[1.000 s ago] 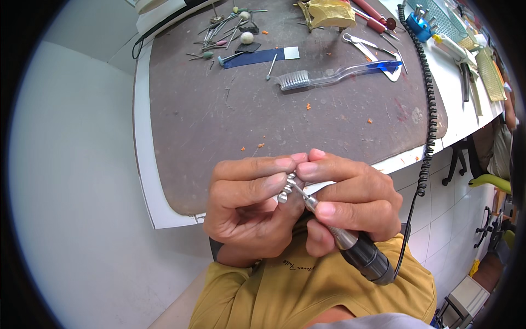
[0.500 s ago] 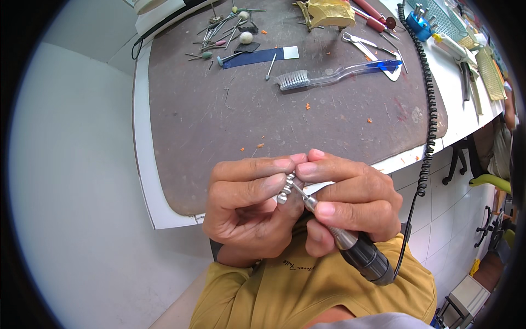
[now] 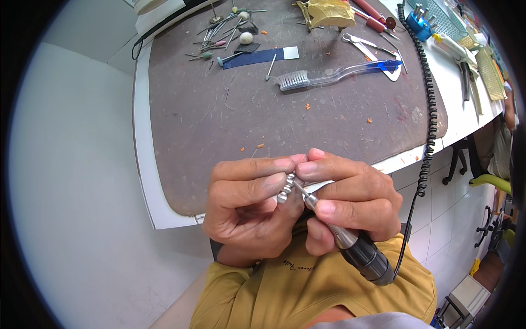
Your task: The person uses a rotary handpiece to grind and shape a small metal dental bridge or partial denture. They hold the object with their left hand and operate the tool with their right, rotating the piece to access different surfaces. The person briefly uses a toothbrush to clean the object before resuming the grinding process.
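The left hand (image 3: 246,205) pinches a small silvery metal piece (image 3: 284,193), a short row of rounded lobes, between its fingertips, with one end of the row sticking out below the grip. The right hand (image 3: 356,197) grasps a rotary handpiece (image 3: 349,242) like a pen, its fingers wrapped around the steel nose while the black rear part slants down toward the person's right. The slim bur (image 3: 301,188) in the nose points up and left at the metal piece, its tip right at the lobes; whether it actually touches them is too small to tell. The fingertips of the two hands meet just above the piece, which hangs over the person's lap and mustard-yellow shirt (image 3: 290,296), close to the near edge of the bench. From the handpiece a black cord runs up into a coiled stretch (image 3: 430,109) along the right side of a scuffed brown mat (image 3: 241,115). Beyond the hands, orange crumbs (image 3: 260,146) dot this mat. Farther back lies a clear toothbrush (image 3: 329,77), its blue handle end across a white metal caliper (image 3: 390,74); left of it are a dark blue strip (image 3: 253,59) with a white end and a heap of mounted points (image 3: 216,30). At the far edge sit a yellow block-like model (image 3: 330,13) and red-handled tools (image 3: 371,22), with a blue bur stand (image 3: 419,27) to their right.
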